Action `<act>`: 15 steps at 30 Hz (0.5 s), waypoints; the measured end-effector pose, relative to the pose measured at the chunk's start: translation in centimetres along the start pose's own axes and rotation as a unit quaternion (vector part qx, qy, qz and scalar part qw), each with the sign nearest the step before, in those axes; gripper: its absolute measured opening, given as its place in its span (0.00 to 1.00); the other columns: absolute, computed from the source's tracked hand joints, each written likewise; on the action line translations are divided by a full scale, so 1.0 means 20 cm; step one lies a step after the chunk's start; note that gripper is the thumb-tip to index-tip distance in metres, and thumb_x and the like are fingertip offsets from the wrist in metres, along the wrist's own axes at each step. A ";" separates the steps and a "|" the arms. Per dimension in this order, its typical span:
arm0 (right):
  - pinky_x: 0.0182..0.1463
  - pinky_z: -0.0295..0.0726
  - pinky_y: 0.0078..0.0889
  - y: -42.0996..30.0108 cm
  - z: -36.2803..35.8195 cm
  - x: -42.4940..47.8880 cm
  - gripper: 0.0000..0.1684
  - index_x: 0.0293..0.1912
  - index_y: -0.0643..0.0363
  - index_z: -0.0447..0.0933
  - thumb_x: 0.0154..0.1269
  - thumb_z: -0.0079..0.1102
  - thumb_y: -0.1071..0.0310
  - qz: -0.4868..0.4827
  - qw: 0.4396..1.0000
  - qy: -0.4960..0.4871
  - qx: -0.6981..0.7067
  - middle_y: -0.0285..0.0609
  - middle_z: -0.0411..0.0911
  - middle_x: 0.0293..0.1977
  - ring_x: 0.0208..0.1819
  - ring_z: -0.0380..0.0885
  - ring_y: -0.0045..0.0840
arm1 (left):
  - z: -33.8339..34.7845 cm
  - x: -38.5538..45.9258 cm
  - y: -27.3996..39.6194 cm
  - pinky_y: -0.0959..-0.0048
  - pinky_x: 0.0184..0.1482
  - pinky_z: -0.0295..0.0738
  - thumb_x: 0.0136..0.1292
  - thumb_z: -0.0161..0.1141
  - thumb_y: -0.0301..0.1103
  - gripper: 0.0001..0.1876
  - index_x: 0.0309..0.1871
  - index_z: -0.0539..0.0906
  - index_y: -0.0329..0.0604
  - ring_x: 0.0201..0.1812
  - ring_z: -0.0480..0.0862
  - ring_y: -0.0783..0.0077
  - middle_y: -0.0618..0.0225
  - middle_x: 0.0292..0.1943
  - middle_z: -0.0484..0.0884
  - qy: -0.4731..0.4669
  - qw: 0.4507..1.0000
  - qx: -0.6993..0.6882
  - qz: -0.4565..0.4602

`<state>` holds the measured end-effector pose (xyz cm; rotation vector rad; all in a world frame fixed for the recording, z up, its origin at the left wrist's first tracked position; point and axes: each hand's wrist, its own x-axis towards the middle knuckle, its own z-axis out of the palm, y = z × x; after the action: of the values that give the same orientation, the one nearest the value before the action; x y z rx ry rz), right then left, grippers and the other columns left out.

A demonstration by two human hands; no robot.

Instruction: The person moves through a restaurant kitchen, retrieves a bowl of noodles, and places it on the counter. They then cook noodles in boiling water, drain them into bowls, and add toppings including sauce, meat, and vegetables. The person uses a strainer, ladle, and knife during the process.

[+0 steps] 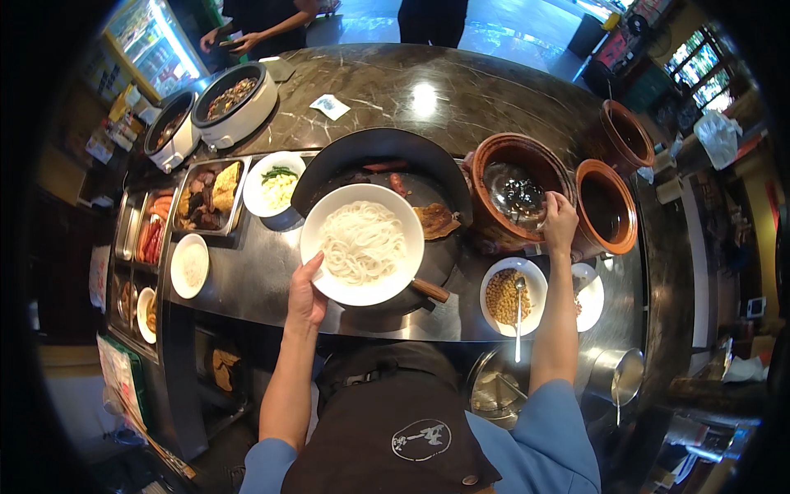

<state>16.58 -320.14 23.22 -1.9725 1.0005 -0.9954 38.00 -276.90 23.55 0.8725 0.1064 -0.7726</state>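
Note:
My left hand (307,290) holds the rim of a white bowl (415,231) filled with white noodles (363,242). The bowl is over the near part of a dark round pan (444,173) holding sausages (398,184) and a browned flat piece of food (437,221). At the right, my right hand (558,216) is closed at the near rim of a brown clay pot (478,185). Dark, shiny liquid (515,188) lies inside that pot. What the fingers grip there is too small to make out. A wooden handle (431,290) sticks out below the bowl.
Right of the pot stands another clay pot (629,213). A bowl of soybeans (487,321) with a spoon sits near my right forearm. Left are a bowl of chopped food (250,185), steel trays (241,216) and electric cookers (247,117). A person (271,25) stands beyond the counter.

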 end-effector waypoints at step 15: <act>0.25 0.75 0.17 -0.64 -0.63 -0.11 0.14 0.44 0.64 0.80 0.74 0.54 0.62 0.025 0.940 0.073 0.332 0.41 0.82 0.28 0.24 0.79 0.18 | 0.82 0.42 -0.31 0.65 0.47 0.86 0.67 0.60 0.36 0.20 0.59 0.74 0.40 0.48 0.86 0.68 0.62 0.50 0.84 -0.073 0.992 0.093 -0.051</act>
<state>9.00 -315.32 38.96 -1.3224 0.6587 -1.2622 36.51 -295.96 27.05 0.9884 -0.0527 -0.9502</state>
